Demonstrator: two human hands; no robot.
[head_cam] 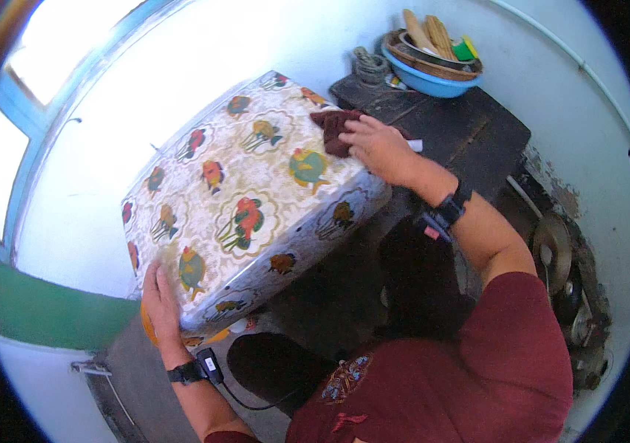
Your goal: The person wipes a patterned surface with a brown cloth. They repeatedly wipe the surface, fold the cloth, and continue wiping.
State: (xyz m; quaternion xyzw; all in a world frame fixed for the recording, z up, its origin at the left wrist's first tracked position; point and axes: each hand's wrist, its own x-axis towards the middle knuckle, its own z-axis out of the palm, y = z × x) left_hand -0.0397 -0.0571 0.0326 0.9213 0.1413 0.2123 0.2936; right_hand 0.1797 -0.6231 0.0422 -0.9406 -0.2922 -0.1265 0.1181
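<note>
A table before me is covered with a plastic-looking tablecloth (270, 166) printed with fish and flowers; its front edge hangs down in a fold. My right hand (378, 147) presses a dark maroon cloth (339, 130) onto the tabletop near the far right corner, fingers spread over it. At the near left end, my left hand (161, 302) rests along the table's edge with fingers extended. No object shows in it, and its thumb side is partly hidden.
Adjoining the table on the right is a dark wooden surface (459, 130). It carries a stone mortar (370, 69) and a blue basin (431, 80) with a wicker basket stacked inside. Pans and lids (553, 249) stand along the right wall. A window (2, 166) is at the left.
</note>
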